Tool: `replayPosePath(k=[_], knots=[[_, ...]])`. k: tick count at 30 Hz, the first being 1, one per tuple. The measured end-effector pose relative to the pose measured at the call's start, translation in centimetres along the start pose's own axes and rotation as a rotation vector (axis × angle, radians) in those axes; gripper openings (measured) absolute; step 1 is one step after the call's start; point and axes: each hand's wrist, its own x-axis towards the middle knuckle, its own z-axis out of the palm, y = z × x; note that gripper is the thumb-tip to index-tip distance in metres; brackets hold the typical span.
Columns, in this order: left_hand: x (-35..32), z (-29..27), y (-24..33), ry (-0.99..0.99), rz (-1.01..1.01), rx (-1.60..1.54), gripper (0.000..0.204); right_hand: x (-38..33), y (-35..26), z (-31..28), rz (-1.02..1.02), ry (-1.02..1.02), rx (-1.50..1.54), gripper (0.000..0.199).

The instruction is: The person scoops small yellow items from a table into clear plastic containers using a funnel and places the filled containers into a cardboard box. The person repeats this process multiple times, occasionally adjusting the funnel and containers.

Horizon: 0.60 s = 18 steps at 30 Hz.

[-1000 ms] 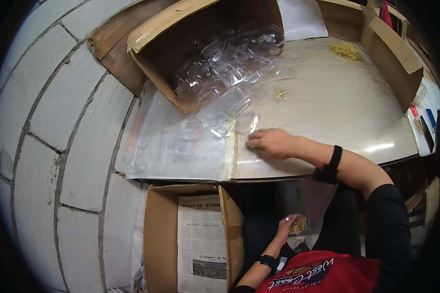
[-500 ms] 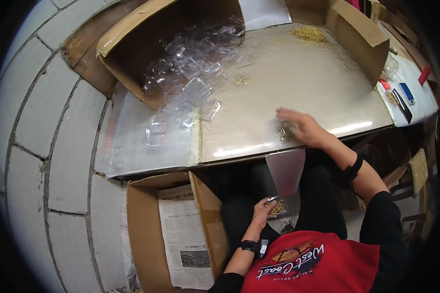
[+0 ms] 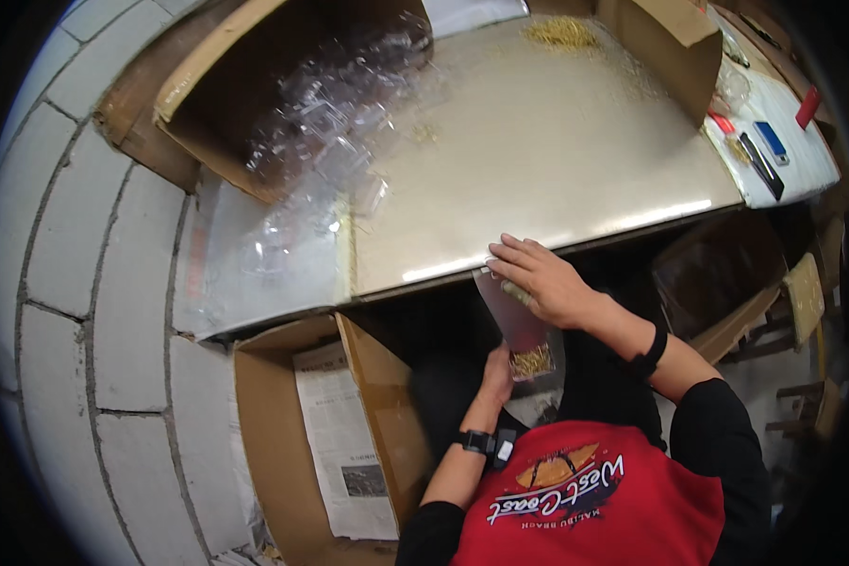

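My left hand is closed around the side of a small clear plastic box, low over my lap. Thin gold-coloured metal pieces lie inside it, too small to name exactly. Above the box a grey, tapering chute slopes down from the table's front edge, its narrow end over the box. My right hand is at the chute's wide top, palm down with fingers stretched out. What lies under the palm is hidden.
On the table, clear plastic boxes spill from a tipped cardboard carton. A gold pile sits at the back. A newspaper-lined carton stands left of my legs. A blue-and-white object and a black tool lie at the right.
My right hand has come from the tabletop toward me, onto the chute's top. The loose gold pieces beside it have left the tabletop. My left hand and the box are closer under the chute.
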Motion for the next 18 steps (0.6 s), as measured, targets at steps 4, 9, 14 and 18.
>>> replayPosePath(k=[4,9,14,18], knots=[[-0.1,0.6,-0.1,-0.007,0.028,0.001,0.044,-6.0,-2.9,-0.4,0.076,-0.011,0.156,0.037],[-2.5,0.1,-0.2,-0.077,-0.014,0.004,0.043,-11.0,-2.2,0.2,0.274,-0.016,0.366,0.029],[-4.8,-1.2,-0.3,-0.124,-0.027,0.007,0.033,-12.6,-2.5,1.2,0.283,-0.05,0.442,0.028],[-6.2,1.3,3.2,-0.128,0.079,0.023,0.028,-11.9,-4.0,2.1,0.168,0.033,0.376,0.036]])
